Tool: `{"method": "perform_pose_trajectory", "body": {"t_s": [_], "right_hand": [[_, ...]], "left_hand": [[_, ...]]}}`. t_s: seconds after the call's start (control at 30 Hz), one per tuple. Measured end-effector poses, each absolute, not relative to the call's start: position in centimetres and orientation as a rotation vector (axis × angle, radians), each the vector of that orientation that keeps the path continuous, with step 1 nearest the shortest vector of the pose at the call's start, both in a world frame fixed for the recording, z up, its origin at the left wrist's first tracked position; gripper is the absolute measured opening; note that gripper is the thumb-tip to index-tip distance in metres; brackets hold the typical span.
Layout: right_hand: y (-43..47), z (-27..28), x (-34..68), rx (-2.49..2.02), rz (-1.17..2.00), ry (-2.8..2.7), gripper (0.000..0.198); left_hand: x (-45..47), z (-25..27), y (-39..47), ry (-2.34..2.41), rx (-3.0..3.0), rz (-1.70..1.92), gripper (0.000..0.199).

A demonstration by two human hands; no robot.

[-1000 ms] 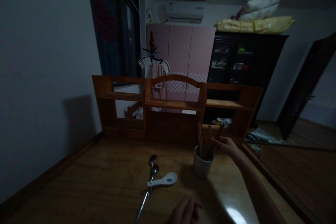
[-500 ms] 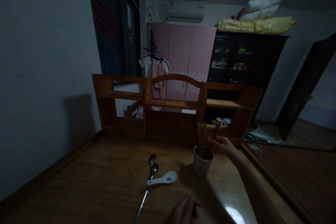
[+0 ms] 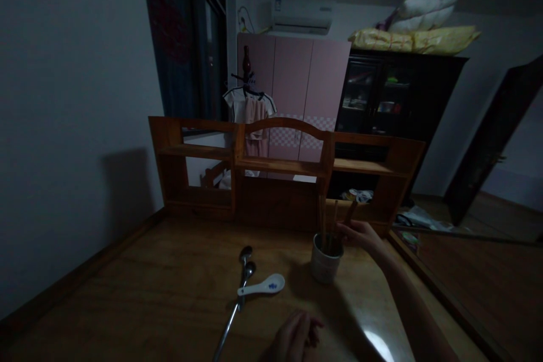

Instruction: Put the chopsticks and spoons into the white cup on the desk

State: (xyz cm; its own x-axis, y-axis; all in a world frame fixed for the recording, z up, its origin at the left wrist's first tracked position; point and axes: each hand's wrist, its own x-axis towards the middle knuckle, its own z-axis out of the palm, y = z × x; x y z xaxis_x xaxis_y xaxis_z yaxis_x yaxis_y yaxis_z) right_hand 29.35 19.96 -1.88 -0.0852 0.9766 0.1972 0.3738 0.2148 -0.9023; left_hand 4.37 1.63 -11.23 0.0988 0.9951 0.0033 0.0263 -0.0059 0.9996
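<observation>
My right hand (image 3: 360,234) is at the rim of a pale cup (image 3: 326,264), its fingers pinched on something brown and stick-like (image 3: 350,212) that looks like chopsticks. Several thin chopsticks (image 3: 324,223) stand upright in the cup. Low in the picture, my left hand (image 3: 297,335) rests with curled fingers near the table; whatever it may hold is hidden. Left of the cup lies a white ceramic spoon (image 3: 271,284) with a blue mark, across the handles of metal spoons (image 3: 249,269). One long metal handle (image 3: 227,331) runs toward me.
A wooden shelf unit (image 3: 280,167) stands along the back of the wooden table (image 3: 139,283). The wall (image 3: 85,124) is close on the left. The table's raised right edge (image 3: 441,288) borders the floor. Pink and black cabinets are farther back.
The chopsticks in the cup have spread apart, and the brown sticks in my right hand have shifted slightly right. My left hand is nearly unmoved; the view has tilted a little.
</observation>
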Motion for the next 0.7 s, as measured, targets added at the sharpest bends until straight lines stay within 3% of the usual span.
{"method": "perform_pose_trajectory", "body": {"t_s": [0.2,0.3,0.5,0.7], "right_hand": [[19.2,-1.8,29.2,-1.308,0.807,-1.604,0.06],[19.2,-2.1,29.2,-1.294,0.8,-1.603,0.061],[19.1,-2.2,29.1,-1.237,0.804,-1.622,0.061],[18.6,-1.7,29.0,-1.199,0.813,-1.622,0.057]], "left_hand": [[3.6,-2.5,4.8,0.987,1.582,1.4,0.038],[4.5,0.2,8.9,0.93,1.836,1.419,0.039],[7.3,-0.9,13.9,1.047,2.14,1.232,0.052],[8.1,-1.9,14.4,1.093,2.235,1.194,0.053]]}}
